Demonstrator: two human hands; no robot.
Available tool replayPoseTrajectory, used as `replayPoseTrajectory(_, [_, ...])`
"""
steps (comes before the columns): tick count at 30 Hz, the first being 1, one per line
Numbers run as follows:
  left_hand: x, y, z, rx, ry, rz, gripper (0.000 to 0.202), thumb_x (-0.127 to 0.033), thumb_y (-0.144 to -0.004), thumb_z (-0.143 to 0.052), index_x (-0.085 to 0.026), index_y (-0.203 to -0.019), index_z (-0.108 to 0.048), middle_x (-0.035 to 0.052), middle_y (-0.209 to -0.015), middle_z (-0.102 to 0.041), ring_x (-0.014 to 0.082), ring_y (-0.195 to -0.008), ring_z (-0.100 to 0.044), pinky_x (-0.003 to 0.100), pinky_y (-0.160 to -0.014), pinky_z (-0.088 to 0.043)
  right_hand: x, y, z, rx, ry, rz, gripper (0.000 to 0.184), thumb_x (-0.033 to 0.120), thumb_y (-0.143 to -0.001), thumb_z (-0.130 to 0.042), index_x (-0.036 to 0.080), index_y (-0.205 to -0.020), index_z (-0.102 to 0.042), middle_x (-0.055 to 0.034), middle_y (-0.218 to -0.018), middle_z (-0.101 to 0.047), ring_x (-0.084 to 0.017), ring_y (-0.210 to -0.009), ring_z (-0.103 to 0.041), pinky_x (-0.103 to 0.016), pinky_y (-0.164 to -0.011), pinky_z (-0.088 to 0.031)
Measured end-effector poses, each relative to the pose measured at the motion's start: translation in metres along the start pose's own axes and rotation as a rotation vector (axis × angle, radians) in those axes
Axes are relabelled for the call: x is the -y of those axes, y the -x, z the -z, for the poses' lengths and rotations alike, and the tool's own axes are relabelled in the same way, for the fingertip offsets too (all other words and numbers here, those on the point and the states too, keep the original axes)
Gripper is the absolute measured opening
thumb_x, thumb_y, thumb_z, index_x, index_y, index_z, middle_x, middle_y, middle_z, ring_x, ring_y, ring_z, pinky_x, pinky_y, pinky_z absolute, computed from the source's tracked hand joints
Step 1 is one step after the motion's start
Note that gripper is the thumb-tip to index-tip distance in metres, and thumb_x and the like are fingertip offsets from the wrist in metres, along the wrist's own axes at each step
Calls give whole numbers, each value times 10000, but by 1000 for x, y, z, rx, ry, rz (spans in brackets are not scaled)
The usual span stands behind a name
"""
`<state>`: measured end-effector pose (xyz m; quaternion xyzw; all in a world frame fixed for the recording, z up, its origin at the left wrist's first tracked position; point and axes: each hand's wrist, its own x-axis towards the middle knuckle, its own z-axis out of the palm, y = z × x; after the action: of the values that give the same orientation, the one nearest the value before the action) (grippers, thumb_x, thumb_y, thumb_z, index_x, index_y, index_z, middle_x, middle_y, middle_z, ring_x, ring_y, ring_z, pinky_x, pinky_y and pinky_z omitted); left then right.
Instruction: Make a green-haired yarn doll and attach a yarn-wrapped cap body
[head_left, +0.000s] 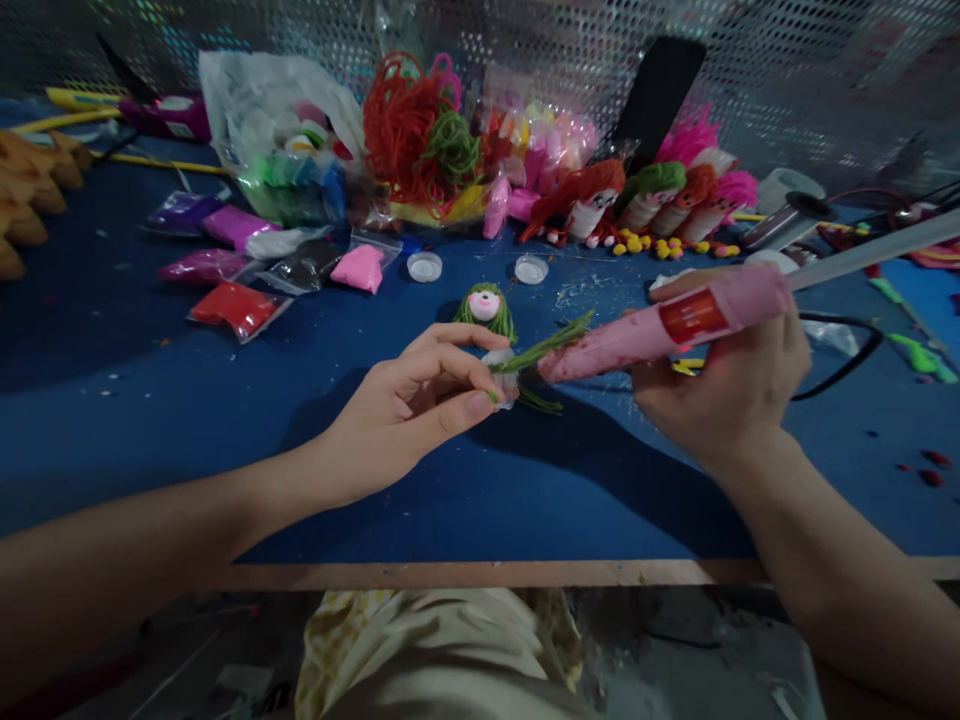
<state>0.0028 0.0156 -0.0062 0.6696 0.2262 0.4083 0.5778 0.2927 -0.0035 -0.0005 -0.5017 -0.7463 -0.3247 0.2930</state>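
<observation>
My left hand (431,395) pinches a small clear plastic piece (505,380), perhaps a little bottle, between thumb and fingers. Green yarn strands (555,343) stick out from it to the right. In my right hand (727,380) is a pink hot glue gun (660,325), its nozzle pointing left, close to the yarn and the clear piece. A whitish glue stick (877,250) runs out of the gun's rear. Just beyond my left fingers lies a doll head (485,303) with green yarn hair. Whether the nozzle touches the yarn I cannot tell.
Two clear caps (424,266) lie behind the doll head. Finished yarn-haired dolls (592,208) stand at the back right. Bags of coloured clay (240,307) lie on the left, with red and green yarn (412,140) behind. A black cable (847,350) loops beside my right hand.
</observation>
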Motion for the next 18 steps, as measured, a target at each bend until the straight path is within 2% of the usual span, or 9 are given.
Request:
replayPoseTrajectory(4, [1, 1, 0, -7, 4, 1, 61, -201, -936, -705, -245, -944, -746, 77, -1284, -616, 236, -1314, -585, 249, -892, -610, -2, 5, -3, 53, -28, -88, 474, 322, -873, -593, 292, -1322, -444, -123, -1148, -670, -360, -1137, -650, -593, -997, -492])
replayPoseTrajectory(7, [1, 1, 0, -34, 18, 27, 35, -239, -932, -715, -233, -943, -747, 86, -1317, -602, 249, -1260, -622, 285, -885, -624, -11, 5, -12, -36, 78, -86, 617, 412, -835, -645, 250, -1370, -382, -163, -1228, -619, -396, -1217, -600, -617, -1004, -473])
replayPoseTrajectory(9, [1, 0, -1, -62, 26, 41, 46, -267, -923, -728, -227, -936, -749, 93, -1311, -599, 262, -1252, -620, 293, -864, -632, -17, 3, -20, -32, 99, -176, 594, 384, -828, -626, 202, -1343, -391, -201, -1269, -578, -410, -1273, -557, -629, -1011, -455])
replayPoseTrajectory(12, [1, -1, -4, -115, 79, 84, 69, -292, -909, -746, -223, -912, -751, 85, -1318, -582, 258, -1232, -622, 296, -862, -638, -29, -1, -32, 141, 68, -417, 443, 314, -831, -610, 164, -1223, -469, -204, -1183, -613, -374, -1181, -604, -555, -942, -492])
replayPoseTrajectory(14, [1, -2, -5, -149, 134, 121, 83, -304, -898, -760, -221, -893, -751, 73, -1327, -570, 247, -1210, -634, 302, -874, -640, -38, -1, -40, 294, 62, -536, 438, 317, -828, -651, 139, -1205, -518, -219, -1174, -646, -346, -1127, -630, -501, -916, -501])
replayPoseTrajectory(16, [1, -3, -6, -169, 168, 149, 92, -311, -889, -772, -222, -888, -752, 63, -1328, -565, 236, -1185, -645, 307, -881, -640, -46, 0, -46, 409, 70, -565, 444, 317, -814, -696, 101, -1183, -575, -242, -1140, -679, -337, -1087, -645, -483, -917, -497])
replayPoseTrajectory(18, [1, -4, -7, -181, 178, 156, 95, -316, -884, -777, -224, -890, -754, 59, -1321, -566, 229, -1165, -647, 322, -890, -640, -51, 0, -48, 466, 85, -553, 412, 302, -796, -727, 68, -1121, -630, -257, -1071, -700, -348, -1060, -646, -489, -916, -492])
